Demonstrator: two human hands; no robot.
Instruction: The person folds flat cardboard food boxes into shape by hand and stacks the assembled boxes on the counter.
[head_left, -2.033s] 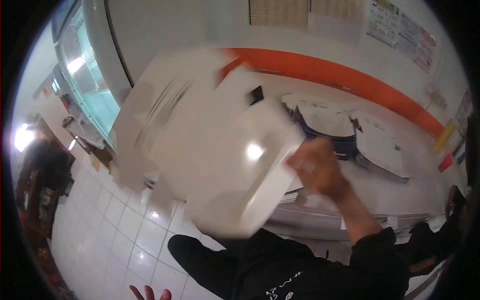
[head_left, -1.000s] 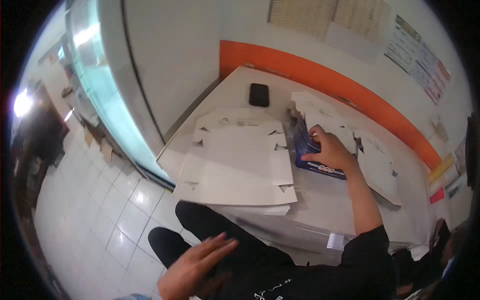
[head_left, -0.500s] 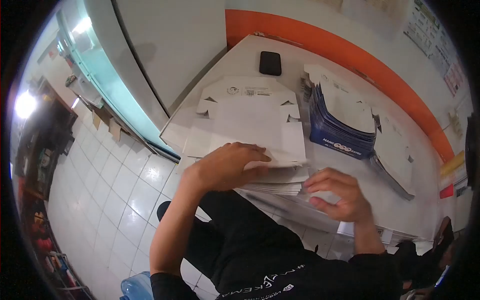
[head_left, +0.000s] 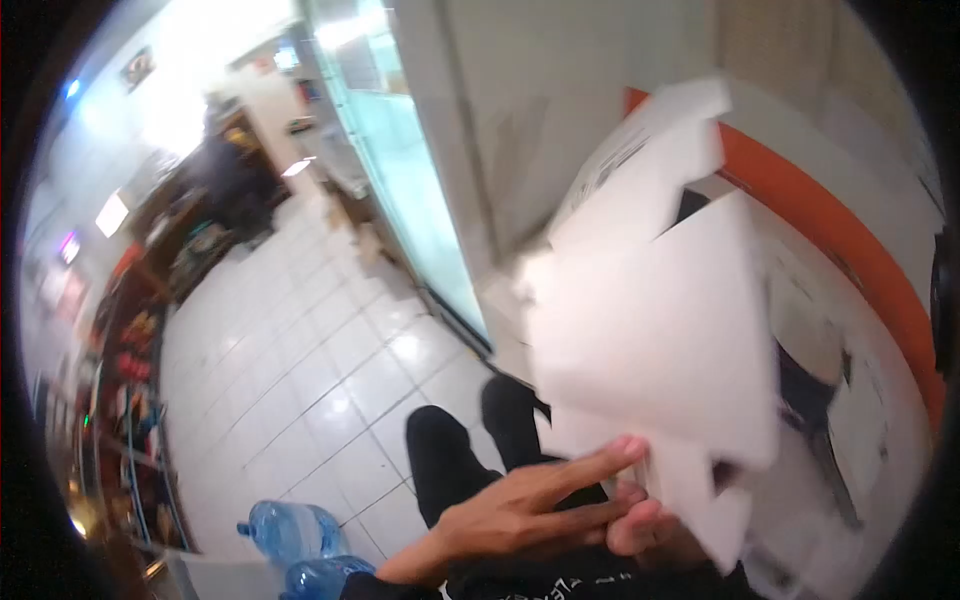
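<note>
A white die-cut cardboard box blank (head_left: 650, 330) is raised off the table and tilted up in front of me, with its flaps spread. At its lower edge, my left hand (head_left: 525, 510) presses its fingers against a narrow flap. My right hand (head_left: 650, 530) grips the same lower edge from below, and the cardboard covers much of it. Both hands meet close to my lap. Behind the blank, a blurred stack of blue-sided box blanks (head_left: 805, 385) lies on the white table (head_left: 890, 440).
Blue water jugs (head_left: 295, 530) lie on the tiled floor (head_left: 270, 370) at lower left. A glass-fronted cabinet (head_left: 400, 150) stands beyond the blank. Crowded shelves (head_left: 130, 380) line the far left. An orange band (head_left: 800, 200) runs along the wall behind the table.
The top box blank has been lifted off the pile and tilted up towards me. Both hands have come together at its lower edge. My view has swung to the left.
</note>
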